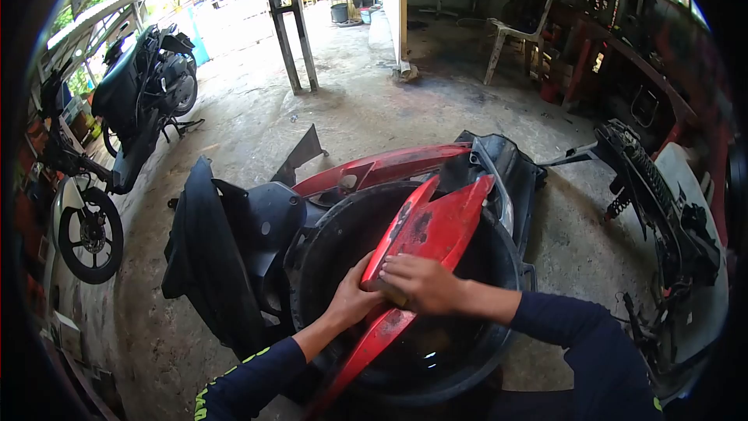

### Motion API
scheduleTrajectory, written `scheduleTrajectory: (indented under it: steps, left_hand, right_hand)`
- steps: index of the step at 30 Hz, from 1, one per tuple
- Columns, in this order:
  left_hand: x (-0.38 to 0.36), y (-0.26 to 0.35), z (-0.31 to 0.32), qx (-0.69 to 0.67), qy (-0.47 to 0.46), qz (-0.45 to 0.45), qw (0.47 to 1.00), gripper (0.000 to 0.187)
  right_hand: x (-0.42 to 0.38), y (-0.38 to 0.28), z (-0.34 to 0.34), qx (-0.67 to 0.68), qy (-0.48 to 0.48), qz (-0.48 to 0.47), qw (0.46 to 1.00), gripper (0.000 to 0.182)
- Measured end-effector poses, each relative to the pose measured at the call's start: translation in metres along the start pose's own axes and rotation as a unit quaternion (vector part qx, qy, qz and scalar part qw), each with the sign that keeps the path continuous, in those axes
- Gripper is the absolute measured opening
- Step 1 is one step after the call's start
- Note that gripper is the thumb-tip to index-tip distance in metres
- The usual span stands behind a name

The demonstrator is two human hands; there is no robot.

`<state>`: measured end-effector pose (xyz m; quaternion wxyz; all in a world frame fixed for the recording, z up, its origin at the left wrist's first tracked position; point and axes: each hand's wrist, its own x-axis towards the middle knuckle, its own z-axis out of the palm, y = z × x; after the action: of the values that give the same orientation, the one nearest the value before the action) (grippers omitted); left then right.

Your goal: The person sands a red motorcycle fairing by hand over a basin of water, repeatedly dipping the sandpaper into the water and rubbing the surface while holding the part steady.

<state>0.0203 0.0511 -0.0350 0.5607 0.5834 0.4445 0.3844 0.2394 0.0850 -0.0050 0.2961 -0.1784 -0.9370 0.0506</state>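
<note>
A long red fairing panel (436, 228) with dark scuffed patches lies slanted over a round black tub (514, 265). My left hand (352, 296) grips the panel's left edge near its middle. On the panel's face, close beside it, rests my right hand (421, 284), its fingers bent together over something I cannot make out. Dark liquid with small glints shows in the bottom of the tub. Behind the tub's far rim lies another red panel (382, 167).
Black plastic panels (210, 249) lean left of the tub, and more dark parts (510, 168) lie behind it. A motorcycle (132, 101) stands at the left. A stripped frame (654, 210) is at the right, a chair (526, 31) farther back, and a metal post (290, 23) ahead.
</note>
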Motion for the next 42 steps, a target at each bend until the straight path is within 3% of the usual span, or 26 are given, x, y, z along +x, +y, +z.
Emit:
scheduleTrajectory:
  steps: [1, 3, 5, 8, 9, 11, 12, 15, 16, 17, 18, 19, 21, 23, 25, 27, 29, 31, 33, 34, 35, 37, 38, 39, 41, 42]
  left_hand:
    - [-0.003, 0.000, 0.000, -0.040, 0.001, -0.002, 0.999, 0.097]
    - [-0.001, 0.000, -0.005, 0.004, -0.003, -0.021, 1.000, 0.099]
    - [-0.001, 0.001, -0.001, 0.039, -0.016, 0.002, 0.999, 0.101]
    - [-0.002, -0.004, -0.005, 0.038, -0.037, 0.030, 0.998, 0.106]
    - [-0.002, -0.007, -0.008, 0.036, -0.037, 0.055, 0.997, 0.107]
    - [-0.005, 0.007, -0.010, 0.067, -0.037, 0.022, 0.997, 0.111]
    - [-0.004, 0.004, -0.009, 0.078, -0.041, 0.021, 0.996, 0.112]
    - [-0.002, -0.008, -0.008, 0.079, -0.052, 0.014, 0.995, 0.117]
    - [-0.005, -0.008, -0.009, 0.096, -0.043, 0.012, 0.994, 0.118]
    - [-0.005, -0.007, -0.010, 0.114, -0.035, 0.014, 0.993, 0.120]
    - [-0.005, 0.010, -0.007, 0.023, -0.066, 0.021, 0.997, 0.122]
    - [-0.005, 0.002, -0.010, 0.125, -0.032, 0.000, 0.992, 0.122]
    - [-0.001, 0.001, -0.009, 0.099, -0.056, -0.009, 0.993, 0.122]
    - [-0.002, -0.003, -0.009, 0.108, -0.048, -0.005, 0.993, 0.123]
    - [-0.002, -0.009, -0.008, 0.115, -0.041, -0.005, 0.992, 0.124]
    - [0.000, -0.015, -0.011, 0.068, -0.045, 0.011, 0.997, 0.125]
    - [-0.001, -0.007, -0.011, 0.083, -0.048, 0.005, 0.995, 0.125]
    - [0.001, -0.005, -0.010, 0.085, -0.056, -0.002, 0.995, 0.125]
    - [-0.001, -0.008, -0.011, 0.092, -0.046, 0.013, 0.995, 0.125]
    - [-0.002, -0.008, -0.011, 0.098, -0.041, 0.025, 0.994, 0.126]
    - [0.001, -0.008, -0.012, 0.099, -0.045, 0.024, 0.994, 0.126]
    - [0.001, -0.006, -0.011, 0.076, -0.054, 0.002, 0.996, 0.125]
    - [0.001, -0.003, -0.011, 0.078, -0.061, -0.006, 0.995, 0.124]
    - [-0.001, -0.005, -0.009, 0.078, -0.061, -0.006, 0.995, 0.124]
    - [0.000, -0.008, -0.011, 0.078, -0.043, -0.009, 0.996, 0.123]
    - [-0.001, -0.005, -0.012, 0.079, -0.041, -0.007, 0.996, 0.123]
  right_hand:
    - [-0.001, 0.006, -0.005, 0.018, 0.012, -0.019, 1.000, 0.030]
    - [-0.004, 0.052, -0.021, -0.055, -0.023, 0.104, 0.993, 0.024]
    - [0.007, 0.041, -0.032, -0.074, -0.041, 0.176, 0.981, 0.022]
    - [0.013, -0.020, 0.012, -0.025, 0.108, -0.007, 0.994, 0.022]
    - [0.010, -0.007, 0.009, -0.026, 0.111, -0.005, 0.993, 0.022]
    - [-0.002, 0.039, -0.007, -0.038, 0.022, 0.034, 0.998, 0.020]
    - [-0.001, 0.050, -0.021, -0.110, -0.027, 0.144, 0.983, 0.025]
    - [0.004, 0.017, -0.002, -0.079, -0.031, 0.065, 0.994, 0.024]
    - [0.002, -0.007, 0.014, -0.028, 0.044, 0.032, 0.998, 0.024]
    - [0.002, -0.001, 0.010, -0.031, 0.045, 0.033, 0.998, 0.024]
    - [0.001, 0.009, 0.003, -0.032, 0.041, 0.014, 0.999, 0.025]
    - [-0.001, 0.021, -0.004, -0.030, 0.036, -0.005, 0.999, 0.027]
    - [-0.003, 0.067, -0.023, -0.138, 0.025, 0.108, 0.984, 0.023]
    - [-0.004, 0.059, -0.017, -0.096, -0.032, 0.087, 0.991, 0.026]
    - [-0.004, 0.011, 0.006, -0.031, 0.037, 0.014, 0.999, 0.027]
    - [0.001, 0.025, -0.007, 0.000, 0.070, -0.045, 0.997, 0.021]
    - [-0.013, 0.086, -0.019, -0.042, -0.003, 0.097, 0.994, 0.023]
    - [-0.008, 0.079, -0.025, -0.103, -0.041, 0.140, 0.984, 0.023]
    - [-0.005, 0.035, -0.003, -0.058, 0.071, -0.009, 0.996, 0.021]
    - [-0.003, 0.015, 0.002, -0.037, 0.110, -0.034, 0.993, 0.019]
    - [-0.004, 0.026, -0.001, -0.038, 0.112, -0.031, 0.992, 0.019]
    - [-0.008, 0.071, -0.015, -0.040, 0.017, 0.019, 0.999, 0.021]
    - [-0.009, 0.089, -0.020, -0.084, 0.003, 0.112, 0.990, 0.021]
    - [-0.007, 0.094, -0.022, -0.097, -0.026, 0.124, 0.987, 0.021]
    - [-0.005, 0.062, -0.001, -0.084, 0.000, 0.011, 0.996, 0.022]
    - [-0.003, 0.029, 0.002, -0.056, 0.009, 0.013, 0.998, 0.022]
